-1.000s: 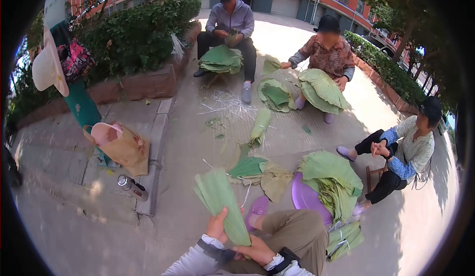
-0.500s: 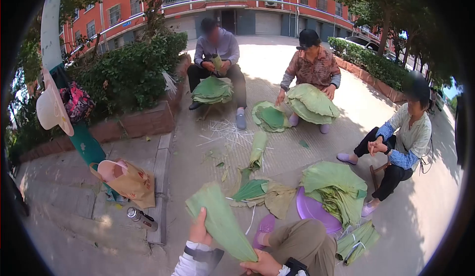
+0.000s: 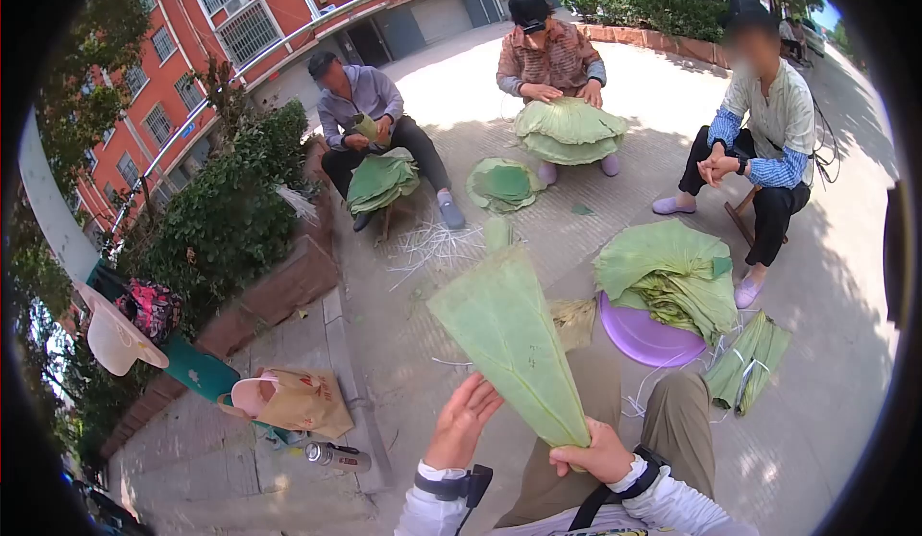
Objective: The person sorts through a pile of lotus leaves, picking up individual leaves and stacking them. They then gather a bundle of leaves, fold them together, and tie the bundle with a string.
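Folded leaf (image 3: 506, 339): pale green, finely ribbed, folded flat into a long wedge. Broad at the top, tapered to a narrow lower end. Held raised and tilted above the knees.
Right hand (image 3: 595, 456): grip closed round the leaf's narrow lower end, thumb across the front.
Left hand (image 3: 464, 421): grip wide open, fingers spread, palm turned toward the leaf's left edge, just beside it. Contact could not be told.
Purple basin (image 3: 645, 342): sat on the pavement beyond the knees, heaped with green leaves (image 3: 672, 272).
Tied bundles (image 3: 749, 361): lay just beside the basin.
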### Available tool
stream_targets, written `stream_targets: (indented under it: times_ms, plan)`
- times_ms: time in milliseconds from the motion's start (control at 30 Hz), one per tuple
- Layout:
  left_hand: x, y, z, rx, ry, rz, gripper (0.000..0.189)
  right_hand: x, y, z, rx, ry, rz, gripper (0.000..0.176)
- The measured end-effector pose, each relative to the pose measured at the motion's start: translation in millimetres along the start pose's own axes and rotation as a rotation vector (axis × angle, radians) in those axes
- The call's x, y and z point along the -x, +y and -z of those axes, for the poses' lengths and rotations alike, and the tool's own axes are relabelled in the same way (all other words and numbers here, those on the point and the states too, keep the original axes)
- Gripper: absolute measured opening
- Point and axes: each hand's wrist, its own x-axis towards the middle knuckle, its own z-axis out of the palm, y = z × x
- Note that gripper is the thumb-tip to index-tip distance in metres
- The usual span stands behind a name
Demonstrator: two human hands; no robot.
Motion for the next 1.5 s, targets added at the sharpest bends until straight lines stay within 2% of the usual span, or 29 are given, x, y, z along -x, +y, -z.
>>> stream_targets:
  times_ms: [100, 200, 300, 333, 433, 500, 533, 567, 600, 633, 667, 733, 767, 833, 933, 1033, 1133, 1267, 1433, 1500]
  plan:
    - [8.5, -40.7, -35.5, 0.016, -0.238, 0.235, 0.059, -0.3, 8.6, 2.9, -0.051, 0.005, 0.03, 0.028]
    - [-0.2, -45.6, -81.4, 0.002, -0.105, 0.433, 0.051, -1.4, 30.0, 16.1, -0.056, 0.044, 0.031, 0.027]
    - [-12.2, -78.7, -74.8, -0.117, 0.01, 0.391, 0.043, -10.9, 28.0, 27.0, -0.091, 0.099, 0.101, 0.025]
    - [-17.9, -85.6, -82.3, -0.122, 0.026, 0.272, 0.041, -9.6, 31.7, 29.7, -0.117, 0.125, 0.114, 0.024]
    - [-34.6, -90.3, -90.6, -0.148, -0.029, 0.36, 0.038, -12.5, 41.8, 39.5, -0.174, 0.163, 0.163, 0.025]
    - [-54.8, -94.8, -96.5, -0.317, -0.007, 0.31, 0.037, -18.1, 43.5, 51.5, -0.197, 0.183, 0.212, 0.027]
    - [-66.8, -95.3, -104.6, -0.405, -0.018, 0.263, 0.037, -17.8, 44.8, 59.3, -0.217, 0.225, 0.15, 0.031]
    - [-79.0, -95.5, -110.5, -0.375, -0.014, 0.333, 0.041, -18.4, 46.3, 66.5, -0.148, 0.283, 0.126, 0.035]
    - [-97.1, -105.0, -106.3, -0.377, -0.014, 0.281, 0.043, -16.3, 40.6, 71.3, -0.101, 0.305, 0.106, 0.038]
    - [-121.1, -112.7, -91.7, -0.392, -0.028, 0.328, 0.043, -13.9, 47.5, 81.9, 0.012, 0.303, 0.098, 0.041]
    - [-142.2, -111.7, -89.8, -0.237, -0.099, 0.275, 0.042, -11.2, 71.9, 97.2, 0.009, 0.31, 0.082, 0.041]
    - [-180.8, -101.9, -84.1, -0.212, -0.147, 0.171, 0.044, 4.4, 88.8, 111.9, 0.132, 0.324, -0.135, 0.039]
    - [-194.9, -99.0, -79.8, -0.175, -0.156, 0.107, 0.043, 14.2, 114.2, 120.3, 0.4, 0.321, -0.24, 0.039]
    - [-209.8, -107.9, -67.8, -0.2, -0.065, 0.135, 0.045, 11.4, 168.7, 144.4, 0.955, 0.229, -0.413, 0.037]
    - [-209.1, -105.1, -62.0, -0.228, 0.018, 0.144, 0.047, 17.0, 196.3, 159.4, 1.088, 0.078, -0.562, 0.038]
    - [-203.4, -94.0, -68.7, -0.284, -0.007, 0.096, 0.048, -7.5, 231.5, 190.9, 1.019, -0.001, -0.613, 0.038]
    - [-203.1, -93.9, -72.0, -0.27, 0.058, 0.08, 0.048, -31.2, 260.9, 224.8, 0.906, 0.227, -0.647, 0.035]
    - [-208.8, -102.4, -63.6, -0.299, 0.132, 0.182, 0.051, -64.4, 288.8, 264.8, 0.963, 0.344, -0.775, 0.035]
    - [-223.6, -121.0, -61.8, -0.372, 0.194, 0.242, 0.053, -84.6, 306.5, 295.7, 0.751, 0.646, -0.697, 0.042]
    - [-221.4, -120.7, -64.9, -0.392, 0.223, 0.253, 0.052, -90.4, 310.1, 294.1, 0.806, 0.714, -0.762, 0.041]
